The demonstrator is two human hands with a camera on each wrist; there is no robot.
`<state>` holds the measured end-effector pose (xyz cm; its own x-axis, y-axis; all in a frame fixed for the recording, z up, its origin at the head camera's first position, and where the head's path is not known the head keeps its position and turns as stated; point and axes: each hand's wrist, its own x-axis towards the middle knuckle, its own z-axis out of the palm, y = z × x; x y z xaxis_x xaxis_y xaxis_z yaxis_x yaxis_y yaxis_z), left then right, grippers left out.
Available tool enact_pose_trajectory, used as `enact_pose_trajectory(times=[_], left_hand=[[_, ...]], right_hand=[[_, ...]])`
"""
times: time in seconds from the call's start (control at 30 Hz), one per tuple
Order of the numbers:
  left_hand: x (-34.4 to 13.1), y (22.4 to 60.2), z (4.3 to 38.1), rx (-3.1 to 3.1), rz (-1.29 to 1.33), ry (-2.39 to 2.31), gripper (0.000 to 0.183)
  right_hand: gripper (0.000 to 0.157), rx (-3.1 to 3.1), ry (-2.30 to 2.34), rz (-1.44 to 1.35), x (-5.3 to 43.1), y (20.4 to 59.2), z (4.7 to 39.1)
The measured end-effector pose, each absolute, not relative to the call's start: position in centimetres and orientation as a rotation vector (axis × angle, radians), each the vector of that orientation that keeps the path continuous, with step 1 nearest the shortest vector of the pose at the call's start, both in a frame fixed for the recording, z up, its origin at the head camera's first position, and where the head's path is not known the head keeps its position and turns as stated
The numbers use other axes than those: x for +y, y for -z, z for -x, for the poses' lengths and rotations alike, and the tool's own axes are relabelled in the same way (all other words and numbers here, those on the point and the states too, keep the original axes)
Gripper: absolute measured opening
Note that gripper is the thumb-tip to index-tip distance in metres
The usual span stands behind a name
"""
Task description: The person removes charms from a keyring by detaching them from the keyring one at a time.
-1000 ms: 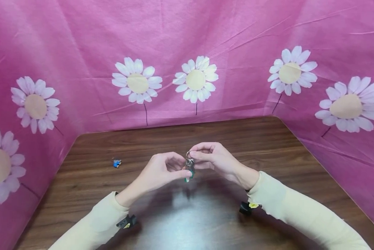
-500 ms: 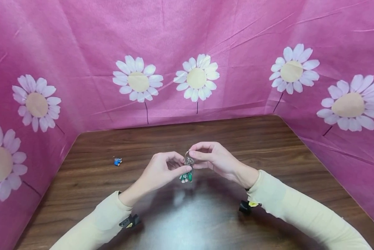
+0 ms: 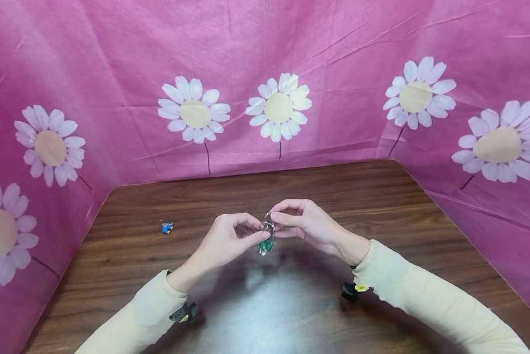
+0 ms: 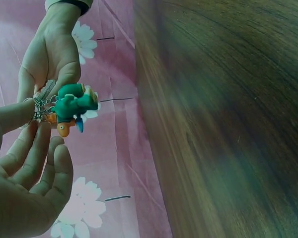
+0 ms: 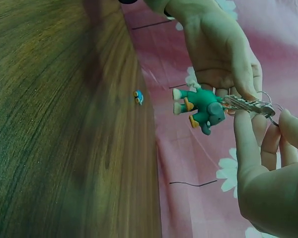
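Above the middle of the table, both hands hold a bunch of keys on a metal key ring [image 5: 279,107]. My right hand [image 3: 311,226] pinches the ring between thumb and fingertips. From the other side, my left hand [image 3: 231,238] pinches the bunch just below, thumb in front, at the keys [image 5: 244,104] and small chains. A green elephant figure [image 5: 203,103] with a grey head dangles from the chains. In the left wrist view, an orange figure [image 4: 63,129] shows beside the green one [image 4: 73,103]. Fingers partly hide the rings.
A small blue figure charm [image 3: 167,228] lies on the wooden table [image 3: 136,260], left of the hands. Pink cloth [image 3: 335,118] printed with white flowers stands around the table's back and sides.
The dangling green figure has turned, and more of it shows below the left thumb than a second ago. Both hands stay in nearly the same place, still gripping the bunch.
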<state>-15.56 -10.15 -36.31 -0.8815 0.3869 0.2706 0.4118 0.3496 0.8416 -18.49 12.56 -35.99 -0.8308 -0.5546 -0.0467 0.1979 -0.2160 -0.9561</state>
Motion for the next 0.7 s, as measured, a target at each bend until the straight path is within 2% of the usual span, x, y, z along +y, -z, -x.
enact_pose_trajectory(times=[0.43, 0.7], left_hand=[[-10.33, 36.47, 15.17, -2.475, 0.764, 1.670, 0.030], [-10.11, 36.85, 15.29, -2.410, 0.887, 1.602, 0.018]], right_hand=[[0.013, 1.550, 2.092, 0.424, 12.55, 35.52, 18.20], [0.012, 1.546, 2.087, 0.471, 12.57, 35.43, 18.08]])
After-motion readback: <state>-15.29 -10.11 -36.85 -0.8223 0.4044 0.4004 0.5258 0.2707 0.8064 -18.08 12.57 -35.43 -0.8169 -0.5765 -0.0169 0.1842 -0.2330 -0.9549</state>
